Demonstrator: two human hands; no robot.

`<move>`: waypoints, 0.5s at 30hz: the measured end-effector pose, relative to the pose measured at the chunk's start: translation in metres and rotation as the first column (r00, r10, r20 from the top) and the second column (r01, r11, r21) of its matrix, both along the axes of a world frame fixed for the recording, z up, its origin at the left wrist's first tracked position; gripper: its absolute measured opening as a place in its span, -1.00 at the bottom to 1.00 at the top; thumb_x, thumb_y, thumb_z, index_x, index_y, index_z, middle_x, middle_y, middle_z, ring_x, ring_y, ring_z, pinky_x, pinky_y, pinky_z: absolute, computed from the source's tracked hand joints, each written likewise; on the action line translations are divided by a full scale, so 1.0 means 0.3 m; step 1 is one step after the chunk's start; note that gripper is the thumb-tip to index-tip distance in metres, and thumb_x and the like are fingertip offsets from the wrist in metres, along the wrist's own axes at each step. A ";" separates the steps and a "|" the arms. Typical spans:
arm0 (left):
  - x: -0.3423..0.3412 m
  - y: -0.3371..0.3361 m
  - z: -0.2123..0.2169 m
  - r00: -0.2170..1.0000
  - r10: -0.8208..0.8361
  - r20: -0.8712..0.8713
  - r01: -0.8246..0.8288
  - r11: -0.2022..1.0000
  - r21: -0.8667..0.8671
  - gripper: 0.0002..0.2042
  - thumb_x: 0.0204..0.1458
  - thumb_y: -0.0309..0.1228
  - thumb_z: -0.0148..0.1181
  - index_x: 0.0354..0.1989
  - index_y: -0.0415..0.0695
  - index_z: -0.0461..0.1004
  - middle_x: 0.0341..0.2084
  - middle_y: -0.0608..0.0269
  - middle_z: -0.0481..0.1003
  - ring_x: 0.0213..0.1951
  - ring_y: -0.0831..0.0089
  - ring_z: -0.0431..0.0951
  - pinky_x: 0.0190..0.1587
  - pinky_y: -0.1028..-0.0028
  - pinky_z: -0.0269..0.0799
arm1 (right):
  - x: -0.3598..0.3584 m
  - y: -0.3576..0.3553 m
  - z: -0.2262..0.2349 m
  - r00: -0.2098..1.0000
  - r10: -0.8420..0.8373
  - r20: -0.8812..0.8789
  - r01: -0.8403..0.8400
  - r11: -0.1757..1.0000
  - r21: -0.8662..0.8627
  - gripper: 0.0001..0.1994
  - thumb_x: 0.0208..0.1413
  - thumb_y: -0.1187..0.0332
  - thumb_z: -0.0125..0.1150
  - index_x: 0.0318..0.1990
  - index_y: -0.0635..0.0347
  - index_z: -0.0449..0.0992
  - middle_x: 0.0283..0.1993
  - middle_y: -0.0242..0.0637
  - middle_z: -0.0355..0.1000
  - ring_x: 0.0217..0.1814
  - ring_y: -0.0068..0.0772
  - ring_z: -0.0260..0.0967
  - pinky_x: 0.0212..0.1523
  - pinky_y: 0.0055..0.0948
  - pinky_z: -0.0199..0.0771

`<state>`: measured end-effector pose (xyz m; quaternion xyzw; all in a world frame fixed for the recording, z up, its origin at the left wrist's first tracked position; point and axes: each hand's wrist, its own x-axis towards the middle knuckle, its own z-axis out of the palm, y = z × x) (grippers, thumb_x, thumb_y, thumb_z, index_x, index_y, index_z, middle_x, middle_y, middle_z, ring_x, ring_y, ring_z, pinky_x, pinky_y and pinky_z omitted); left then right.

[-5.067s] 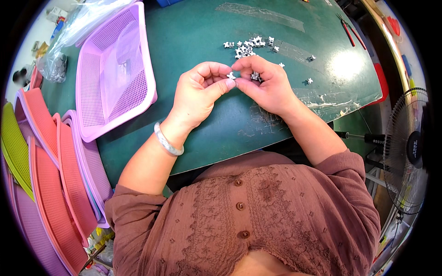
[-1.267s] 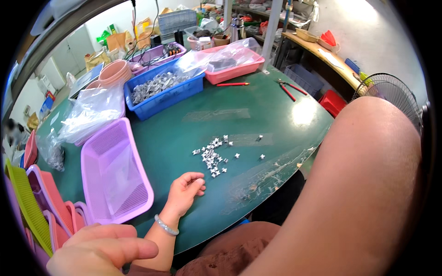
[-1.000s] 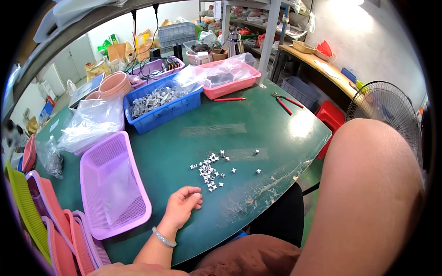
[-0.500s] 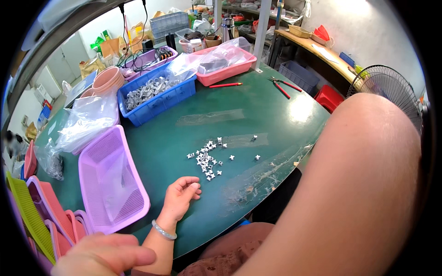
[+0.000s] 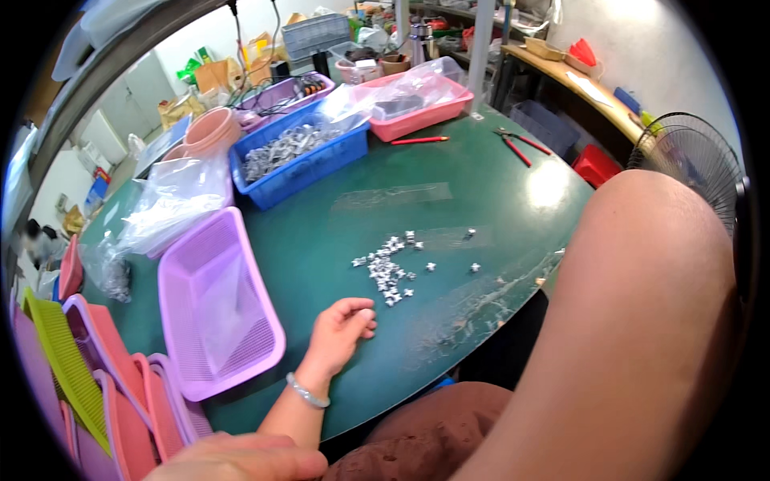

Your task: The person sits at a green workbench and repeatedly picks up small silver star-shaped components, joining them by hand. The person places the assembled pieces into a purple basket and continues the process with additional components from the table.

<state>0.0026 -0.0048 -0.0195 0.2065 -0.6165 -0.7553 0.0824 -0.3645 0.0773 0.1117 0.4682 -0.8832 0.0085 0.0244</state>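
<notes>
- Left hand (image 5: pixel 341 327) lies on the green counter (image 5: pixel 481 184), knuckles up; its fingers (image 5: pixel 362 311) are curled loosely inward, tips gathered toward the palm; whether anything sits inside that curl, I cannot tell; a pale bracelet (image 5: pixel 307 393) rings the wrist.
- Just beyond those fingertips, a scatter of small silvery-white parts (image 5: pixel 387 272) lies on the counter, near but not touching the hand; a few strays (image 5: pixel 473 267) sit further to the right, apart from the main cluster.
- Right arm (image 5: pixel 634 337) looms huge across the right side, bare and raised close to the camera; the hand itself is out of view at the top, so its fingers cannot be judged.
- At the lower edge, a blurred bit of skin (image 5: pixel 241 458) sits very close to the lens; which part it is, I cannot tell.
- Left of the resting hand, an empty-looking lilac mesh basket (image 5: pixel 212 305) with a clear bag in it; more baskets in pink, lilac and green (image 5: pixel 88 377) stacked at the counter's left edge.
- Further out, a blue crate (image 5: pixel 301 156) heaped with grey metal pieces; beside it a pink tray (image 5: pixel 417 104) under clear plastic; a crumpled clear bag (image 5: pixel 176 200) left of the crate.
- Far side: a red pencil (image 5: pixel 421 140) and red-handled pliers (image 5: pixel 513 144) on the counter; a fan (image 5: pixel 694 164) off the right rim.
</notes>
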 end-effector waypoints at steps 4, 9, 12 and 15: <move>-0.012 0.015 0.014 1.000 0.005 0.000 -0.005 1.000 -0.011 -0.81 0.05 -0.49 0.03 -0.18 -0.30 0.38 -0.41 0.24 0.44 -0.39 0.55 0.44 -0.34 0.59 0.41 | 0.142 0.054 0.117 0.988 0.149 -0.034 -0.152 0.980 -0.131 -0.82 -0.23 0.46 0.13 -0.38 0.29 0.45 -0.34 -0.07 0.40 -0.32 -0.05 0.41 -0.34 -0.27 0.44; -0.014 0.016 -0.006 0.999 0.007 -0.033 -0.007 1.000 0.011 -0.81 0.05 -0.49 0.02 -0.18 -0.29 0.38 -0.42 0.25 0.44 -0.40 0.57 0.44 -0.35 0.61 0.40 | 0.608 0.161 0.310 0.747 0.664 0.012 -0.635 0.719 -0.282 -0.82 -0.22 0.46 0.13 -0.38 0.29 0.44 -0.34 -0.07 0.39 -0.32 -0.05 0.40 -0.33 -0.27 0.44; -0.036 0.014 -0.006 1.000 -0.010 -0.003 0.010 0.999 -0.039 -0.79 0.05 -0.48 0.02 -0.16 -0.30 0.37 -0.41 0.25 0.44 -0.38 0.57 0.44 -0.33 0.60 0.39 | 0.842 0.233 0.356 0.480 0.876 0.056 -0.793 0.460 -0.398 -0.82 -0.22 0.46 0.13 -0.38 0.29 0.44 -0.33 -0.07 0.39 -0.32 -0.04 0.40 -0.33 -0.27 0.44; 0.035 -0.016 -0.029 0.988 0.155 0.004 -0.154 0.985 -0.082 -0.79 0.05 -0.48 0.02 -0.16 -0.30 0.38 -0.41 0.24 0.44 -0.38 0.55 0.44 -0.31 0.57 0.39 | 0.941 0.167 0.352 0.245 0.968 0.057 -0.846 0.242 -0.475 -0.82 -0.22 0.46 0.13 -0.37 0.29 0.44 -0.33 -0.06 0.39 -0.32 -0.04 0.40 -0.33 -0.27 0.44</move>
